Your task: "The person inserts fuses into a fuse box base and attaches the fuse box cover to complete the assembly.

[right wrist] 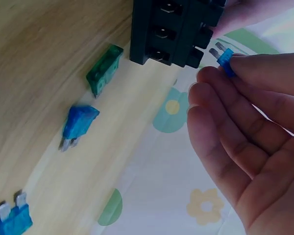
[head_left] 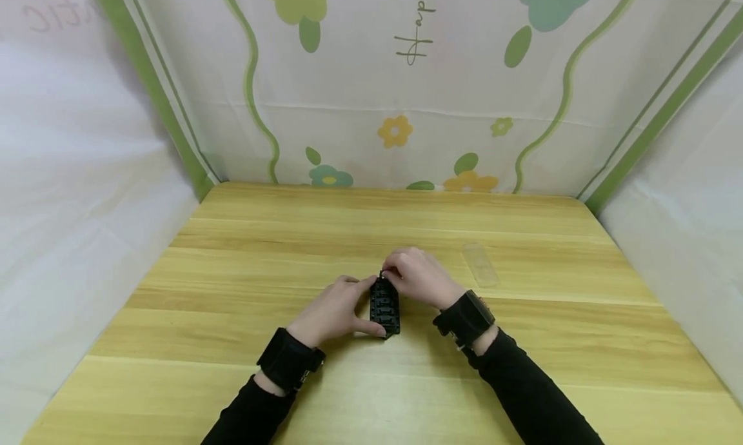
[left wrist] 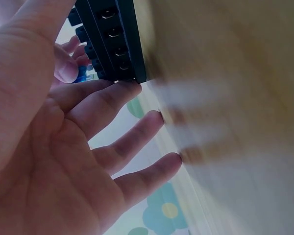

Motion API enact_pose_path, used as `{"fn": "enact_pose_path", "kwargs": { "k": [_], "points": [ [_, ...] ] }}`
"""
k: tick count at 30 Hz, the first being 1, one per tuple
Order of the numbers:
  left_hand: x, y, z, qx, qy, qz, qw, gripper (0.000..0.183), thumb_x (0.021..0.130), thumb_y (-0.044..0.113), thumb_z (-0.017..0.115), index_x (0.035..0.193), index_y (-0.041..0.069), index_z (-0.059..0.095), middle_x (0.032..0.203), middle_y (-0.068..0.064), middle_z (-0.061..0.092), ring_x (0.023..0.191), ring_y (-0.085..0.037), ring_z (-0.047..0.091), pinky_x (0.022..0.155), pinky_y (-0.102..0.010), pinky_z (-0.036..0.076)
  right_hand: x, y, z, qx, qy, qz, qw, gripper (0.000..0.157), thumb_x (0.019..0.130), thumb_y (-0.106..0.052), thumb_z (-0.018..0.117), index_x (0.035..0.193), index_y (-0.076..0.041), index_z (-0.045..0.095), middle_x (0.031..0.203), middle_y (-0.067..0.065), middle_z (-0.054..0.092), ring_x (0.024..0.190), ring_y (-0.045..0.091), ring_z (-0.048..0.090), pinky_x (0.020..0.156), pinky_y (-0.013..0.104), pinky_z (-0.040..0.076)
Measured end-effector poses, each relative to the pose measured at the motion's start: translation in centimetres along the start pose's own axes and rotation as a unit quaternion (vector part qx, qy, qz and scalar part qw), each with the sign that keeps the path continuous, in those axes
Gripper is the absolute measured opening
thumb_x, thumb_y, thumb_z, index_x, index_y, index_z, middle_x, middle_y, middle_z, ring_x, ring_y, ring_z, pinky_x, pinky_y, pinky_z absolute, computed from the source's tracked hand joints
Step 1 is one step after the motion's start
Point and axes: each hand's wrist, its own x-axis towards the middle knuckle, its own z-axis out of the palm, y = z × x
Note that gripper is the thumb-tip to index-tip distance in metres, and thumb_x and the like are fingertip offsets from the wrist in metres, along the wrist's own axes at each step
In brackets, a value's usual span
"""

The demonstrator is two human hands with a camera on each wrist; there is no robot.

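Observation:
A black fuse block (head_left: 385,306) lies on the wooden table, its length running toward the back. My left hand (head_left: 339,311) holds it endwise, thumb at the near end and fingertips at the far end; two other fingers are spread apart, touching the tabletop in the left wrist view. Above the block's far end, my right hand (head_left: 420,277) pinches a blue blade fuse (right wrist: 226,61) between thumb and forefinger. The fuse's metal prongs point toward the block, and a gap separates them in the right wrist view. Metal terminals (left wrist: 112,32) show along the block's side.
Right of the block, a clear plastic cover (head_left: 480,264) lies flat. Loose on the table in the right wrist view are a green fuse (right wrist: 104,70), a blue fuse (right wrist: 79,121) and another blue fuse (right wrist: 14,221). A flowered cloth (head_left: 348,97) hangs behind the table.

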Motion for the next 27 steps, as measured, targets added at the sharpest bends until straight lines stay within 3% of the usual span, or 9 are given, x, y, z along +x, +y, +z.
{"fn": "enact_pose_path", "kwargs": {
  "k": [15,27],
  "points": [
    [0.09,-0.16,0.10,0.002,0.002,0.004,1.0000,0.096,0.070,0.061,0.073,0.145,0.010,0.042,0.127,-0.012,0.055,0.119,-0.029,0.047,0.095,-0.038,0.041,0.54,0.32,-0.52,0.000,-0.052,0.015,0.999,0.010,0.089,-0.011,0.064,0.083,-0.015,0.071,0.075,-0.009,0.060,0.057,0.003,0.049,0.049,0.018,0.041],
    [-0.03,0.14,-0.17,0.004,-0.006,-0.005,1.0000,0.098,0.071,0.062,0.072,0.146,0.008,0.040,0.130,-0.013,0.053,0.121,-0.029,0.046,0.096,-0.039,0.040,0.55,0.13,-0.68,-0.001,-0.059,0.020,0.998,0.010,0.090,-0.012,0.064,0.083,-0.014,0.072,0.073,-0.009,0.058,0.056,0.002,0.049,0.049,0.018,0.041]
  ]
}}
